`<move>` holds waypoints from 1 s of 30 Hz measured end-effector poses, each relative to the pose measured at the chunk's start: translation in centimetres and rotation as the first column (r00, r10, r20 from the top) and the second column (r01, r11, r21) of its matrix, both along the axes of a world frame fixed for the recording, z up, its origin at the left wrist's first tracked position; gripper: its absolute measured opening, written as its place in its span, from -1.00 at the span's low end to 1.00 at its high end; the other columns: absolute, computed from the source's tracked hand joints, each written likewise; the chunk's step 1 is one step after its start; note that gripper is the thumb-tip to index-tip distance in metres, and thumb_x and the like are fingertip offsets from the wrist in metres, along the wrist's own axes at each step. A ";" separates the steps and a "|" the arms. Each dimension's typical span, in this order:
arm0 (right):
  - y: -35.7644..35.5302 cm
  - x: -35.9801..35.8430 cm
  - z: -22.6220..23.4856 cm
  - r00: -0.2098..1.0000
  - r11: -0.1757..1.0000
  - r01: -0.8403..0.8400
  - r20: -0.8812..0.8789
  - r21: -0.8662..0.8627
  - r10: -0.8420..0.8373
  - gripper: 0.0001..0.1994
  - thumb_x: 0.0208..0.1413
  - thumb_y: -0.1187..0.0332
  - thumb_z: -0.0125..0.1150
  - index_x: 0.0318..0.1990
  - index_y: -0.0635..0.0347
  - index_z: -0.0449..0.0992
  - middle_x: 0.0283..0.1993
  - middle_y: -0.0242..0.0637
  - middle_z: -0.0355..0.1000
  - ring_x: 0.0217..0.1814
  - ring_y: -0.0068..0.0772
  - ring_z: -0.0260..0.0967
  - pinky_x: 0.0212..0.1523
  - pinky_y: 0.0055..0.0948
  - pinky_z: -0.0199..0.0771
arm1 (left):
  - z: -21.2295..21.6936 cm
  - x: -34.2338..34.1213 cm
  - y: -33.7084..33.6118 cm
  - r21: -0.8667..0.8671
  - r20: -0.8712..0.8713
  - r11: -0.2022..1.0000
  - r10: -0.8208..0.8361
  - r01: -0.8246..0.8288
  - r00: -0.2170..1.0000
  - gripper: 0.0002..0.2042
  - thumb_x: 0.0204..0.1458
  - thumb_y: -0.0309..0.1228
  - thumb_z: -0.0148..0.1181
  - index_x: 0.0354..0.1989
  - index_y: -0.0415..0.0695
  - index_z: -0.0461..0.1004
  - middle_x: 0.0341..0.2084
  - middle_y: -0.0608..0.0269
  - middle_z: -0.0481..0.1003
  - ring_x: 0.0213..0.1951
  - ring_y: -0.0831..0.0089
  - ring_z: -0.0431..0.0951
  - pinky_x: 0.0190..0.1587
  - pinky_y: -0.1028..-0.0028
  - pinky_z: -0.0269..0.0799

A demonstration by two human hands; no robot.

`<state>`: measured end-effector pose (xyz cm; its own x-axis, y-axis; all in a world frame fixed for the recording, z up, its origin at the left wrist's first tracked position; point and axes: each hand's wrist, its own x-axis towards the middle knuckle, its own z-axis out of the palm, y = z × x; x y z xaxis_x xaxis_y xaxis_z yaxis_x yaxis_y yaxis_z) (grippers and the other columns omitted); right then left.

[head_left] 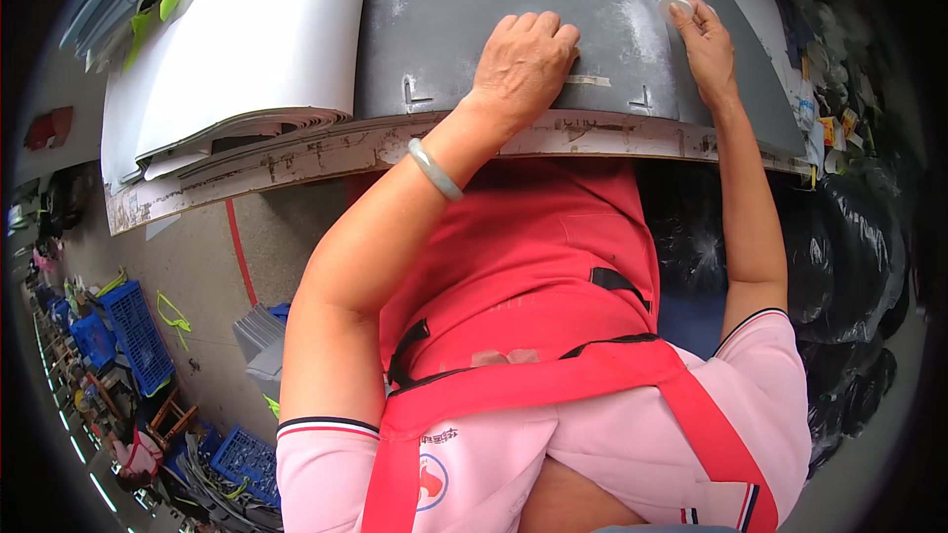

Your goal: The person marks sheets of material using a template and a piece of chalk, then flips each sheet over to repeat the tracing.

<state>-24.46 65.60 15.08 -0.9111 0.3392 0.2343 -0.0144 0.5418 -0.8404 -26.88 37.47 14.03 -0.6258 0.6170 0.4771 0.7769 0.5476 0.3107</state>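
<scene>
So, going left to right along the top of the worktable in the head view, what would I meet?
Thick stack of curled white sheets → left hand, fingers curled, over a dark grey board with corner cut-outs → right hand pinching a thin white disc.

Bright, soft light; edges bent, rim black.

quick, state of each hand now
Left hand: curled on the dark grey board; its grip cannot be told.
Right hand: closed, pinching a white disc.
</scene>
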 end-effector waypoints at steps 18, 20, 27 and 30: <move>-6.2 8.3 4.9 0.883 0.810 -0.455 0.306 0.370 0.356 -0.87 0.20 0.39 0.23 -0.19 0.25 0.56 -0.29 -0.13 0.49 -0.22 -0.03 0.49 -0.20 -0.28 0.48 | -0.6 0.0 0.0 -0.106 -0.029 0.990 0.092 -0.094 0.995 -0.68 0.25 -0.26 0.08 0.17 0.13 0.49 0.18 0.18 0.37 0.32 0.13 0.29 0.31 -0.34 0.03; -6.1 8.4 5.0 0.881 0.778 -0.460 0.330 0.427 0.339 -0.86 0.20 0.37 0.23 -0.19 0.24 0.56 -0.29 -0.14 0.49 -0.20 -0.02 0.49 -0.19 -0.26 0.48 | -0.6 0.1 -0.1 -0.121 -0.024 0.987 0.104 -0.106 0.994 -0.67 0.26 -0.27 0.07 0.19 0.15 0.47 0.19 0.21 0.36 0.32 0.16 0.29 0.33 -0.29 0.03; -6.9 9.0 4.8 0.912 0.995 -0.105 0.398 -0.004 0.097 -0.82 0.21 0.35 0.22 -0.13 0.26 0.46 -0.44 -0.32 0.46 -0.52 -0.54 0.36 -0.46 -0.40 0.39 | -0.6 0.2 -0.2 -0.119 -0.030 0.987 0.108 -0.111 0.994 -0.67 0.25 -0.26 0.07 0.18 0.15 0.48 0.19 0.21 0.37 0.32 0.16 0.30 0.32 -0.29 0.04; -6.8 9.1 4.1 0.926 0.998 -0.058 0.371 -0.032 0.065 -0.78 0.22 0.34 0.19 -0.06 0.24 0.44 -0.49 -0.35 0.43 -0.58 -0.62 0.30 -0.57 -0.46 0.32 | -0.6 0.1 0.0 -0.112 -0.032 0.988 0.099 -0.102 0.995 -0.67 0.25 -0.27 0.07 0.18 0.16 0.48 0.19 0.22 0.38 0.32 0.16 0.31 0.32 -0.29 0.05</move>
